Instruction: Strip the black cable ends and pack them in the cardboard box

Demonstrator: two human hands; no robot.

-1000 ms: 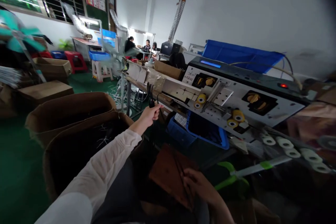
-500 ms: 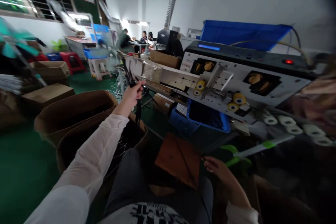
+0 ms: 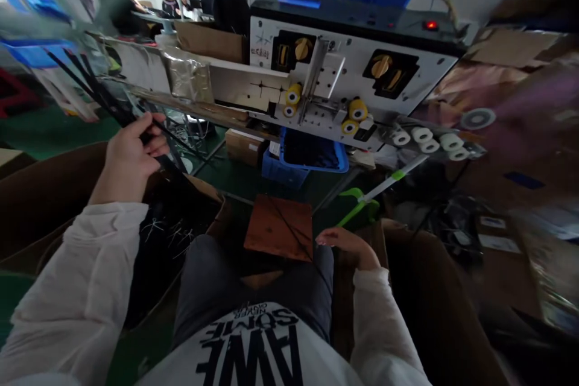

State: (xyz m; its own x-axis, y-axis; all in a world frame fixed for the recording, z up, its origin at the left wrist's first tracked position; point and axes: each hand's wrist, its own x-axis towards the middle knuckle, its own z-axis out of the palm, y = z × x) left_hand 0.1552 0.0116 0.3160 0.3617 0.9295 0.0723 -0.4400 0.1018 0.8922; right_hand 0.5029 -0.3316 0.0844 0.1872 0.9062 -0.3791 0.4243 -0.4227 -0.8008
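Note:
My left hand (image 3: 131, 157) is raised at the left, closed round a bundle of thin black strips (image 3: 97, 93) that fan out up and to the left. It hovers over an open cardboard box (image 3: 199, 193) that has more black strips inside. My right hand (image 3: 346, 244) rests by the right edge of a brown board (image 3: 278, 226) lying on my lap, its fingers curled; a thin black strip crosses the board towards it. Whether those fingers pinch the strip is unclear.
A white machine panel (image 3: 335, 72) with yellow rollers and a red light stands ahead, a blue bin (image 3: 312, 160) under it. A green-handled tool (image 3: 366, 193) lies to the right. Cardboard boxes sit at the left and right. People sit at a far table (image 3: 140, 6).
My left hand has drawn back towards me and lower with the black strips. The view has swung down and right, and the machine looks closer. My right hand stays by the board.

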